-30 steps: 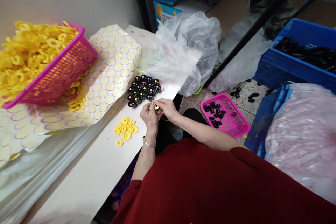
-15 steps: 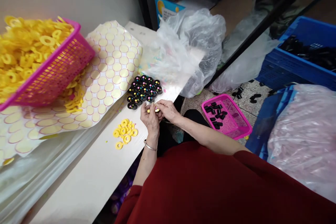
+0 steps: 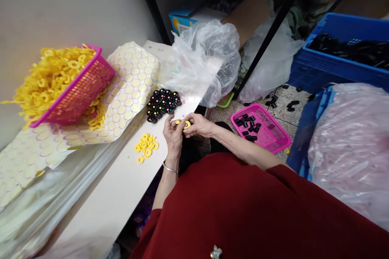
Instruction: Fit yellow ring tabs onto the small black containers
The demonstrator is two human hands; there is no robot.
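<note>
Close together at the table's edge, my two hands are both closed. Between the fingertips of my right hand (image 3: 199, 125) is a yellow ring (image 3: 187, 124) with a dark centre. My left hand (image 3: 173, 137) pinches a yellow piece, probably a ring, mostly hidden by its thumb. Just beyond them stands a tight cluster of short black cylinders (image 3: 162, 105) with pink, yellow and blue dots on their tops. A small loose pile of yellow rings (image 3: 146, 145) lies on the white table (image 3: 121, 186), left of my left hand.
A tilted pink basket (image 3: 82, 97) heaped with yellow rings rests on a sheet of round stickers (image 3: 133, 73). Clear plastic bags (image 3: 209, 52) sit behind. On the floor are a pink basket (image 3: 273, 131) with black pieces, a blue crate (image 3: 343, 64) and a stuffed bag (image 3: 349, 149).
The view has shifted, with more of the upper table now showing. The yellow ring at my right fingertips now shows its face more fully. Both hands stay together.
</note>
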